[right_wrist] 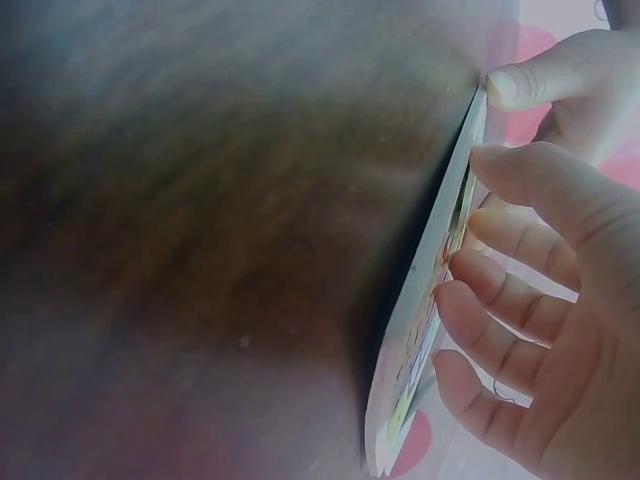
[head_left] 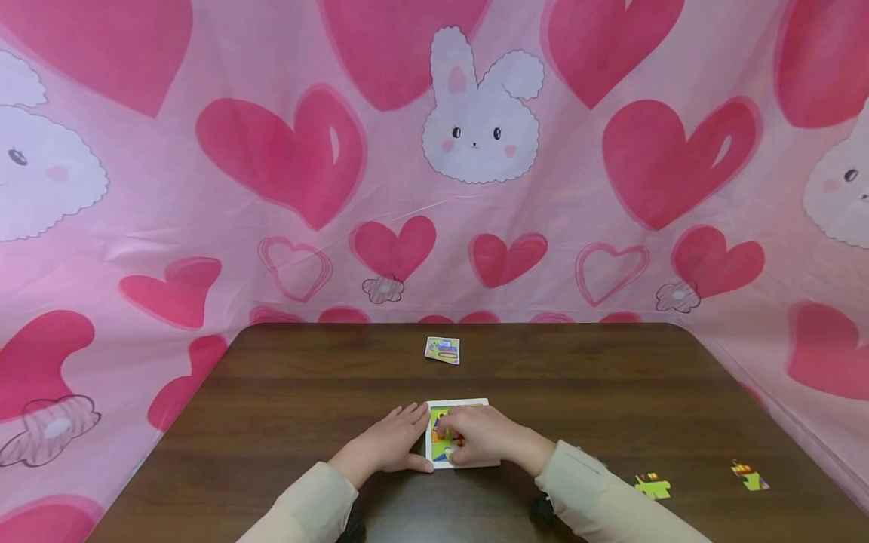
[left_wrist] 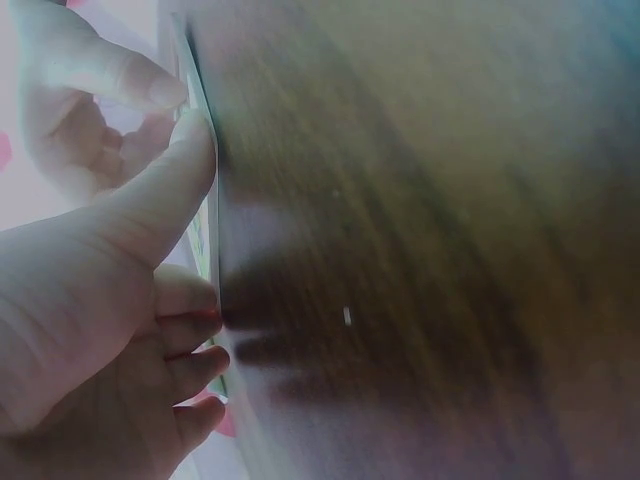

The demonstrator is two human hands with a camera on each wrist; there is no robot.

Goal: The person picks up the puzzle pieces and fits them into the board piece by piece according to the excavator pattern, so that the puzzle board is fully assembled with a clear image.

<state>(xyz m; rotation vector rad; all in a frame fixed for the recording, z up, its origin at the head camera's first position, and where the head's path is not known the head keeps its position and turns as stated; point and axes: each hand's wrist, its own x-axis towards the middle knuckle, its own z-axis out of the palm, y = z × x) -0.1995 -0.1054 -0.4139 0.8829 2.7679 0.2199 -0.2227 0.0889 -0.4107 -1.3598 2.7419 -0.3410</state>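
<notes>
A white-framed jigsaw puzzle board [head_left: 468,464] with a colourful picture lies flat on the table. My left hand [head_left: 388,441] rests along its left side, with the thumb at the near left corner and the fingers stretched out by the edge. Over the board, my right hand [head_left: 490,434] touches the picture with its fingertips, and covers much of the right part. In the right wrist view, the right fingers [right_wrist: 505,355] are gently bent and spread on the board's face [right_wrist: 410,375]. Between the right thumb and fingers no separate piece shows.
Two loose puzzle pieces lie to the right on the brown table [head_left: 305,400]: a yellow-green one [head_left: 653,486] and a multicoloured one [head_left: 750,476]. A small picture card [head_left: 443,350] lies beyond the board. A pink curtain [head_left: 407,204] with hearts and rabbits hangs behind.
</notes>
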